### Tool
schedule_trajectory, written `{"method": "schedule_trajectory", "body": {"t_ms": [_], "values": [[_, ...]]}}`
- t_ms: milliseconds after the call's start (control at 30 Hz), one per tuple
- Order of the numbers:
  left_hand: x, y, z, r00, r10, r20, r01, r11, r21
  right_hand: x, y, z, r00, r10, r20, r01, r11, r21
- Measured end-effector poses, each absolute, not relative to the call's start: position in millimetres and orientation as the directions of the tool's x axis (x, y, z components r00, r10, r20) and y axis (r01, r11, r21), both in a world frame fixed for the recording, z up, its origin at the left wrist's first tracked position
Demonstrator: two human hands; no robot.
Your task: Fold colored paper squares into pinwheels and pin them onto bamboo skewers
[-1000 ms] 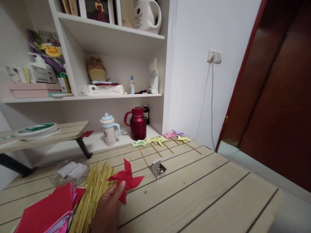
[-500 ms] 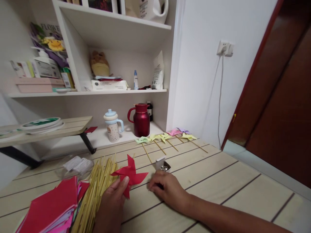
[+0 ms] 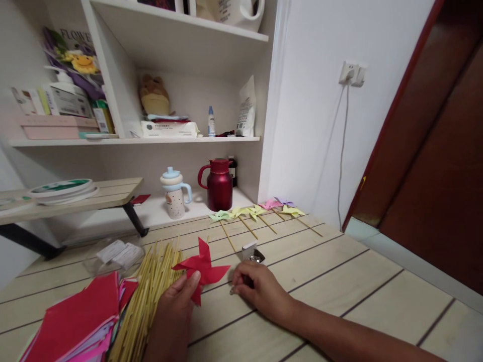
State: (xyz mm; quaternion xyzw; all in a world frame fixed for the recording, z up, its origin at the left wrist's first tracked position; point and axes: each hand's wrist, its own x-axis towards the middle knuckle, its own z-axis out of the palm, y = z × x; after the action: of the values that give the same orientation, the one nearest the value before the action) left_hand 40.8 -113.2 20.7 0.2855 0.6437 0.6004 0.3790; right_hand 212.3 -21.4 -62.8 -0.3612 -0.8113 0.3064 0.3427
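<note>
A: Red paper pinwheel [image 3: 201, 270]: four folded vanes, no stick, tilted just above the tabletop [image 3: 339, 281], pinched at its lower edge.
B: Small pin [image 3: 232, 290]: metallic, tiny, on the tabletop, just right of the pinwheel.

The left hand [image 3: 171, 317] pinches a folded red paper pinwheel [image 3: 202, 269] just right of the bundle of thin yellow wooden sticks [image 3: 145, 301]. Right of the pinwheel, the right hand [image 3: 258, 291] rests fingers-down on the pale wooden plank table [image 3: 339, 291], touching a small open white box of metal pins [image 3: 252, 254].
</note>
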Motion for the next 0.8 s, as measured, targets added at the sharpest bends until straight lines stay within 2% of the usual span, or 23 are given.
{"method": "schedule_trajectory", "body": {"t_ms": [133,267,433,633,800], "values": [[41,-113,19,-0.476,0.863,-0.168,-0.166,0.1,0.981,214,-23,-59,-0.508,0.794,0.334,0.35,0.545,-0.762],[40,-113,18,-0.497,0.854,-0.153,-0.147,0.091,0.985,212,-21,-60,-0.5,0.829,0.252,0.412,0.484,-0.772],[37,-112,14,-0.483,0.864,-0.144,-0.121,0.097,0.988,206,-18,-58,-0.555,0.804,0.215,0.462,0.513,-0.724],[35,-110,10,-0.494,0.859,-0.132,-0.116,0.086,0.99,206,-12,-45,-0.611,0.792,0.008,0.544,0.427,-0.723],[38,-110,18,-0.473,0.866,-0.161,-0.149,0.101,0.984,200,0,-25,-0.66,0.71,-0.245,0.623,0.335,-0.707]]}}
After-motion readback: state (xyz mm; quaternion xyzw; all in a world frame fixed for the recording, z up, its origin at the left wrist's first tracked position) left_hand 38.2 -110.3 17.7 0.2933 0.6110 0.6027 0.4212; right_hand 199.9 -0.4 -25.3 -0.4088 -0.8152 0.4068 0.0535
